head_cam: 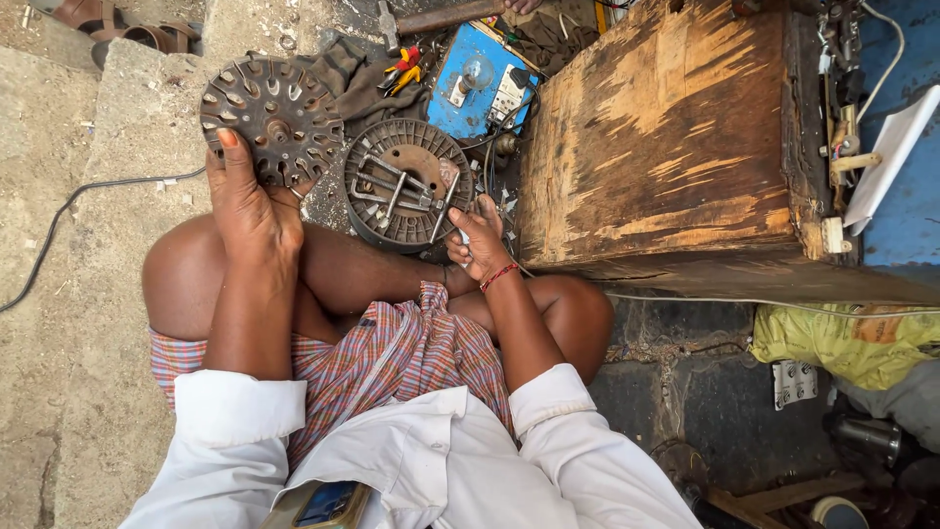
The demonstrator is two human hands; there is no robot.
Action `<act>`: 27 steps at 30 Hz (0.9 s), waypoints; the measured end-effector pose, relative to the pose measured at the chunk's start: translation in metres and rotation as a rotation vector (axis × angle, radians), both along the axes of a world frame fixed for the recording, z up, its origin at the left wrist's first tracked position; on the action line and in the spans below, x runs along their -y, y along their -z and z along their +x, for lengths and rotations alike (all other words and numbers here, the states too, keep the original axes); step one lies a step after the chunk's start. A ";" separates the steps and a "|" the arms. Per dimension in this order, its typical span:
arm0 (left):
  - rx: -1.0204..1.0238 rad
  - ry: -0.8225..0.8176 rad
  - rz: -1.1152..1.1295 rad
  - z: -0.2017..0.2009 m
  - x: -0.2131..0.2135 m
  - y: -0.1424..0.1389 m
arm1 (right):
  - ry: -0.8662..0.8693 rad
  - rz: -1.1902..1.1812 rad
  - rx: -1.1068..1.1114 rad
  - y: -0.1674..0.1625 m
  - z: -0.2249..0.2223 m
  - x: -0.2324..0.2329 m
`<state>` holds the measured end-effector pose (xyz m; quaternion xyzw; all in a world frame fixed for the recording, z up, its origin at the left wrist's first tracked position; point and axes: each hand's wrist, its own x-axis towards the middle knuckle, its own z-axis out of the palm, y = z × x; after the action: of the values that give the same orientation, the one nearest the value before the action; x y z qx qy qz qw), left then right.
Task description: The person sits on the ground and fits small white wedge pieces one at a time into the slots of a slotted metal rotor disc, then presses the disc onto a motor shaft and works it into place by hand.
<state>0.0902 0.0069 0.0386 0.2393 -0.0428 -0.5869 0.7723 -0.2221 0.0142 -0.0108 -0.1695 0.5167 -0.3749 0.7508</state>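
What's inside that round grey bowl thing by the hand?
Inside the round housing lie metal spanners across a rusty brown plate. The right hand touches its edge. Whatever is beneath the tools and plate is covered.

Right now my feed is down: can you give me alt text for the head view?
Seen from above, a seated person's left hand holds up a rusty slotted metal disc, while the right hand rests at the edge of a round housing with spanners lying in it. A worn wooden box stands to the right and a blue meter box lies beyond.
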 end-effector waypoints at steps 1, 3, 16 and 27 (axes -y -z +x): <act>0.008 -0.003 0.004 0.000 0.000 0.001 | 0.012 0.006 0.018 0.000 0.002 0.001; 0.026 -0.008 0.001 -0.002 0.000 0.001 | 0.041 0.016 0.060 0.001 0.008 0.009; -0.001 0.019 0.015 -0.003 -0.003 -0.005 | 0.133 -0.104 0.122 0.016 0.073 0.045; 0.027 0.032 -0.001 -0.003 -0.002 -0.007 | 0.073 -0.121 0.079 0.013 0.082 0.076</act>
<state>0.0876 0.0092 0.0458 0.2462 -0.0571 -0.5957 0.7624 -0.1396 -0.0613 -0.0239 -0.1807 0.4688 -0.4389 0.7450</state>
